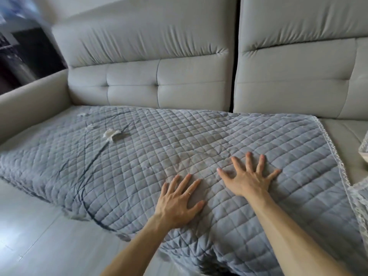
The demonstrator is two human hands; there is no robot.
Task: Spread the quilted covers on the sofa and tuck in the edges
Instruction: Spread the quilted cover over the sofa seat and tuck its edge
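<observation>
Both my hands lie flat, palms down, on the grey quilted cover (139, 156), which is spread over the sofa (179, 86) seat.

1. L hand (179, 202): fingers spread, pressing the cover near the seat's front edge. Nothing gripped. Thin ring (188, 193) on one finger.
2. R hand (249, 176): fingers fanned wide, flat on the cover, just beside and slightly further back than the L hand. Nothing gripped. The two hands are apart, not touching.
3. Cover posn: runs from the L armrest (33, 98) side across the seat, rear edge near the base of the backrest cushions (151, 62). Front edge hangs over the seat front toward the floor (39, 236), bunched below my forearms.
4. R edge of cover: pale lace trim (334, 152) runs diagonally along it; bare seat (342, 132) shows beyond.
5. Surface cond: dark crease lines (89, 176) curve across the L half; the area around my hands looks smoother.
6. Small white scraps (111, 134) lie on the cover, rear L; cannot tell what they are.
7. Second lace-edged fabric (358, 196) shows at the far R, partly cut off by the frame.
</observation>
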